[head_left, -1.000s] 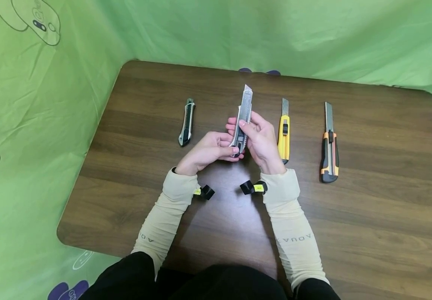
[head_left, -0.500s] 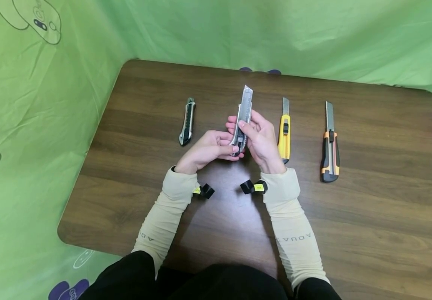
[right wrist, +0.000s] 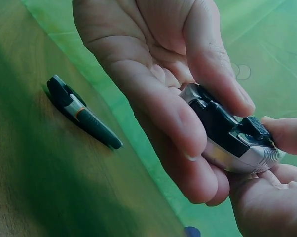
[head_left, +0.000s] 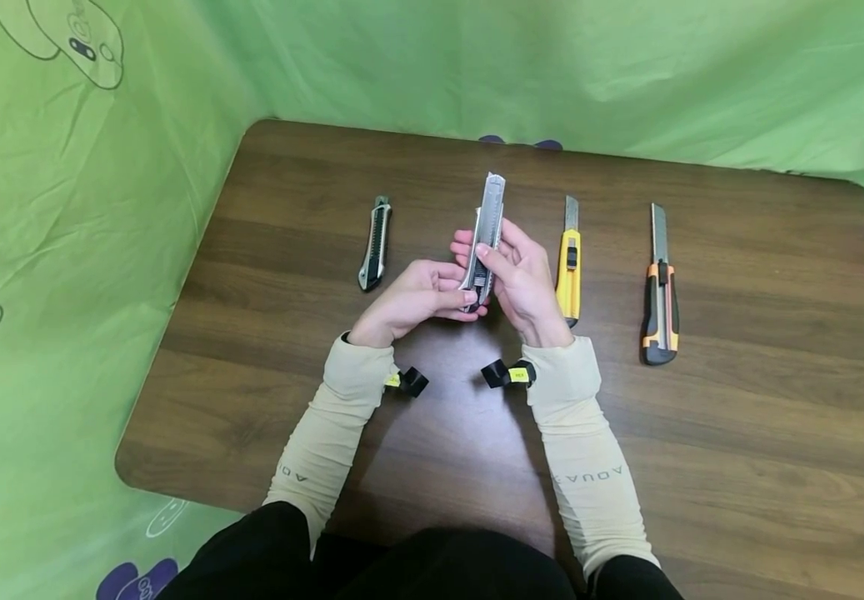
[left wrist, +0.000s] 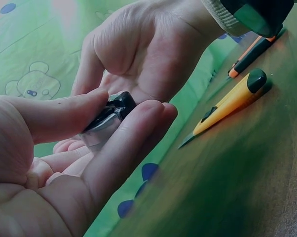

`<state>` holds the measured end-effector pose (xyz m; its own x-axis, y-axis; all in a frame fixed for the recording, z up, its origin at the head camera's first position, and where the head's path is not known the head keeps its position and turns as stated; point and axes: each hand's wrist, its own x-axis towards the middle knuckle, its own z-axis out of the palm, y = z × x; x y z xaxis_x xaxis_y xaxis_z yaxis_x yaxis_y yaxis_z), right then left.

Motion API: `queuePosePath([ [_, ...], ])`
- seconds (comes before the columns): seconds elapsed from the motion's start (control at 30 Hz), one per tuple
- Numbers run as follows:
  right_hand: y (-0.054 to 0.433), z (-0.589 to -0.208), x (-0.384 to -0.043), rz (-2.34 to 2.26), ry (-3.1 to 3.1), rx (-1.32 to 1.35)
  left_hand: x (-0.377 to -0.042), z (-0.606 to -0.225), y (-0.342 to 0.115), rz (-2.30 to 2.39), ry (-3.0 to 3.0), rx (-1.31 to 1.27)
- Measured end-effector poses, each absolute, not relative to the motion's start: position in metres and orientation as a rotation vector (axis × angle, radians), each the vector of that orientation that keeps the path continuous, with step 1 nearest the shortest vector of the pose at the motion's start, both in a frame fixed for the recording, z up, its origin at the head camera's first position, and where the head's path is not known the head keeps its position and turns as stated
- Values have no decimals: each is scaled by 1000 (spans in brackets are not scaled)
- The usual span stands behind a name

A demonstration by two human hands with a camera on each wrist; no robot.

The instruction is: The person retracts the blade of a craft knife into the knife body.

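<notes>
Left grip (head_left: 422,296) and right grip (head_left: 523,279) hold the silver cutter (head_left: 487,229): brace its tail (left wrist: 122,103), keep both clear of the blade (head_left: 493,192)

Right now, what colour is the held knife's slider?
Black; the slider shows best in the right wrist view.

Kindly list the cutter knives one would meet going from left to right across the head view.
Black-and-silver cutter → held silver cutter → yellow cutter → black-and-orange cutter.
</notes>
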<state>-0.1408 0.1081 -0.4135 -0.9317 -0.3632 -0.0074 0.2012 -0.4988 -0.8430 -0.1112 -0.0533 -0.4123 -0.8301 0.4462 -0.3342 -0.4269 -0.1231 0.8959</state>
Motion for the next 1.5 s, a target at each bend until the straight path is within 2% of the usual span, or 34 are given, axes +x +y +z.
queuePosePath([
  [0.77,108,-414,-141,-2430,1374,-284,-113,-415,-55,2038,1559,19],
  [1.5,109,-413,-138,-2467,1353,-434,-113,-415,-56,2082,1499,35],
])
